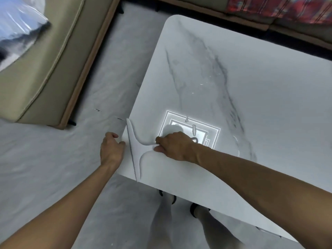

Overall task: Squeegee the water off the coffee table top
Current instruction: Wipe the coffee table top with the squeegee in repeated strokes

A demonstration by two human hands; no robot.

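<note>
The right hand (174, 146) is clamped round the short handle of a white squeegee (138, 150). The fingers curl over the top and the thumb sits underneath, a grip that lets the arm press the blade flat while pushing it sideways. The blade lies to the left of that hand, running along the very edge of the marble coffee table top (251, 105). That is probably where a stroke ends, so the water can run off the side.

The left hand (111, 148) is off the table, just beside the blade, with its thumb against the table's edge and its fingers loosely curled. It may be steadying the table or waiting to catch the run-off, but I cannot tell whether it grips the edge or only rests there.

Water (194, 129) remains beyond the right hand. Short streaks cross the bright reflection of a ceiling light (213, 133), and scattered drops lie farther out. I judge the top is only partly cleared, with more strokes needed from the far side.

A beige sofa (45, 69) stands well beyond the left hand, across the pale floor (53, 159).
</note>
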